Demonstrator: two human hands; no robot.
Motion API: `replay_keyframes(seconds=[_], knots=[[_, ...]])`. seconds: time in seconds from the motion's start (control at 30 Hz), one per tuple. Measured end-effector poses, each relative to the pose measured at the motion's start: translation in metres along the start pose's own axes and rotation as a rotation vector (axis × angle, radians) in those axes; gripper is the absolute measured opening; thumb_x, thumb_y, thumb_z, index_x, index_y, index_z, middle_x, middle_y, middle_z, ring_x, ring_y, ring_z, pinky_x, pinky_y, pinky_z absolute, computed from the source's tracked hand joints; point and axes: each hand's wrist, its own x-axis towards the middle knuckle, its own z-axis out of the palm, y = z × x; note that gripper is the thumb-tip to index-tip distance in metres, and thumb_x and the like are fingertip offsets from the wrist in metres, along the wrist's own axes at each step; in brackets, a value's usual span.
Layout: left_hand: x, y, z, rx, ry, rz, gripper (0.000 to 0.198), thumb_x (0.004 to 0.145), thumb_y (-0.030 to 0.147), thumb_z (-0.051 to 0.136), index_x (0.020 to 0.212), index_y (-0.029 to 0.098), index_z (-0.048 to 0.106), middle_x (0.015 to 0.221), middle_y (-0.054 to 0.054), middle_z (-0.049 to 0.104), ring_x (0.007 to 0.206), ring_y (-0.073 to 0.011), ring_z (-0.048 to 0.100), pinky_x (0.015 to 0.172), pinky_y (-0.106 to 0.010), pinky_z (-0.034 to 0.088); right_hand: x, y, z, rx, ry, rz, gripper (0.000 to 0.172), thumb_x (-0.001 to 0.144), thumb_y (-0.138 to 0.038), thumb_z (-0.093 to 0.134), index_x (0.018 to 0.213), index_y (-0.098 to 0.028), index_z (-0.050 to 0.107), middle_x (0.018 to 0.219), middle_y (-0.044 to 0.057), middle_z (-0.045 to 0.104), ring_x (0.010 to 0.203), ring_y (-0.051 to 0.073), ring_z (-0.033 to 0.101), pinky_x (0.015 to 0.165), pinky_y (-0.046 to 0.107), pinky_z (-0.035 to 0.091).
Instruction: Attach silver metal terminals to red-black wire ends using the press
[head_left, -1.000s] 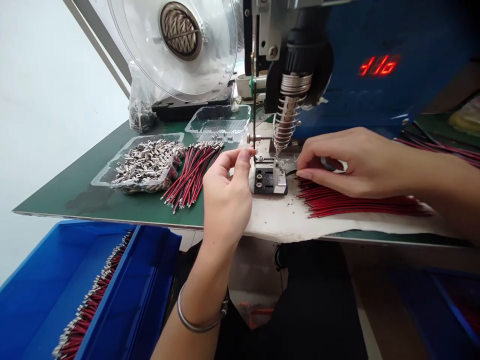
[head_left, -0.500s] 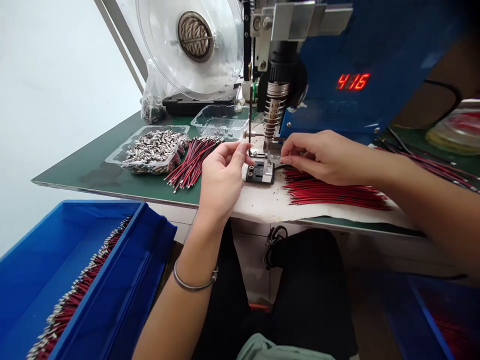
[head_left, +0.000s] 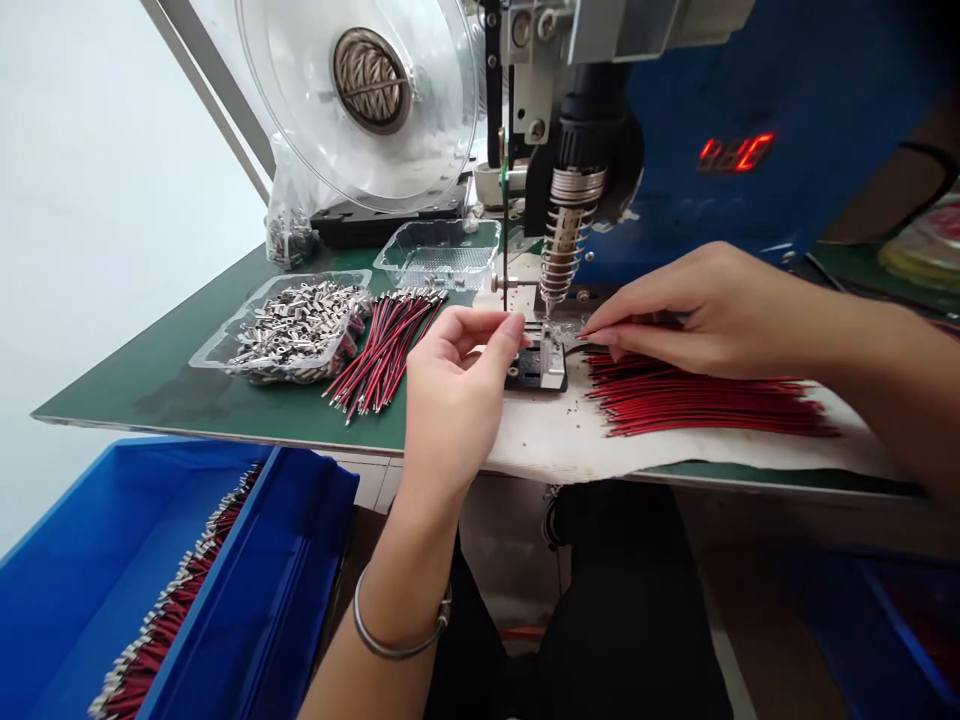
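My left hand (head_left: 454, 395) hovers at the small metal fixture block (head_left: 541, 365), its thumb and forefinger pinched on something too small to make out. My right hand (head_left: 694, 310) reaches in from the right, its fingertips pressed together on the ends of the red wires (head_left: 697, 400) beside the fixture. Directly above the fixture hangs a soldering iron tip (head_left: 562, 255) inside a coiled metal guard. The red wires lie in a bundle on a white cloth (head_left: 570, 445).
A clear tray of metal terminals (head_left: 292, 325), a bundle of red-and-black wires (head_left: 386, 345) and an empty clear tray (head_left: 439, 250) sit on the green bench. A solder spool (head_left: 367, 90) stands behind. A blue bin (head_left: 262, 600) of finished wires sits below left. The blue machine (head_left: 750, 120) shows a red display.
My left hand's pinch has moved right, closer to the fixture. My right fingertips have shifted at the wire ends. The view has tilted and the red display has changed.
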Motion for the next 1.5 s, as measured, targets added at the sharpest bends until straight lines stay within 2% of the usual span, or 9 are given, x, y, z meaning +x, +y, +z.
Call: replay_keyframes(seconds=[0.17,0.4,0.5,0.67,0.77,0.97,1.17,1.3,1.5], knots=[[-0.002,-0.001,-0.001,0.096,0.018,-0.016,0.015,0.098,0.037,0.086,0.096,0.023,0.082,0.089,-0.001,0.076,0.051,-0.0048,0.034,0.044,-0.026,0.024,0.003,-0.002,0.005,0.016,0.079,-0.045,0.033,0.113,-0.042,0.062,0.112,-0.026,0.09,0.094,0.005,0.079,0.077,0.018,0.069,0.075,0.034,0.049],[-0.005,0.0,0.001,0.106,0.029,-0.019,0.013,0.098,0.036,0.087,0.095,0.024,0.086,0.079,0.0,0.071,0.051,-0.0049,0.034,0.044,-0.025,0.02,0.005,-0.016,0.01,0.049,0.125,0.025,0.029,0.111,-0.04,0.067,0.103,-0.023,0.088,0.08,0.002,0.075,0.067,0.015,0.062,0.066,0.032,0.044],[-0.005,0.0,0.001,0.113,0.031,-0.03,0.012,0.097,0.036,0.087,0.094,0.024,0.086,0.072,0.001,0.065,0.05,-0.0059,0.033,0.044,-0.025,0.02,0.015,-0.011,0.0,0.229,-0.038,0.17,0.035,0.11,-0.049,0.069,0.092,-0.023,0.083,0.064,-0.002,0.067,0.055,0.011,0.052,0.052,0.03,0.038],[-0.004,0.001,0.001,0.125,0.023,-0.051,0.014,0.097,0.037,0.087,0.093,0.024,0.085,0.068,0.002,0.059,0.051,-0.0065,0.033,0.045,-0.025,0.021,0.042,-0.001,-0.022,0.422,-0.546,0.229,0.06,0.112,-0.07,0.061,0.078,-0.022,0.071,0.063,-0.004,0.06,0.057,0.008,0.051,0.055,0.028,0.04],[-0.004,0.002,0.001,0.119,0.034,-0.059,0.015,0.098,0.037,0.087,0.093,0.024,0.084,0.068,0.002,0.057,0.051,-0.0061,0.032,0.044,-0.024,0.02,0.049,-0.001,-0.026,0.438,-0.647,0.232,0.071,0.11,-0.082,0.054,0.076,-0.021,0.069,0.06,-0.005,0.057,0.056,0.007,0.05,0.055,0.027,0.04],[-0.004,0.003,0.002,0.065,0.047,-0.077,0.011,0.097,0.031,0.087,0.096,0.022,0.079,0.092,-0.001,0.076,0.051,-0.0031,0.038,0.042,-0.022,0.024,0.033,0.002,-0.008,0.546,-0.381,0.264,0.053,0.107,-0.07,0.07,0.085,-0.021,0.07,0.059,-0.004,0.066,0.048,0.006,0.047,0.045,0.026,0.032],[-0.001,0.003,0.003,0.132,0.025,-0.092,0.016,0.097,0.039,0.088,0.094,0.024,0.083,0.069,0.002,0.061,0.05,-0.0064,0.034,0.043,-0.024,0.021,0.027,-0.019,0.005,0.579,-0.086,0.324,0.051,0.103,-0.07,0.077,0.086,-0.021,0.071,0.071,0.001,0.075,0.049,0.008,0.048,0.044,0.029,0.035],[0.0,0.003,0.003,0.167,0.023,-0.09,0.018,0.096,0.04,0.089,0.092,0.024,0.083,0.063,0.003,0.053,0.051,-0.0071,0.034,0.044,-0.023,0.024,0.028,-0.031,0.008,0.482,0.021,0.38,0.056,0.101,-0.074,0.075,0.082,-0.021,0.074,0.066,0.002,0.07,0.051,0.01,0.052,0.044,0.031,0.036],[-0.002,0.006,0.004,0.191,0.037,-0.116,0.018,0.095,0.04,0.091,0.093,0.023,0.084,0.079,0.0,0.069,0.052,-0.0045,0.037,0.046,-0.023,0.024,0.026,-0.038,0.009,0.452,0.099,0.458,0.056,0.088,-0.074,0.087,0.069,-0.023,0.073,0.057,0.001,0.066,0.051,0.013,0.052,0.044,0.031,0.036]])
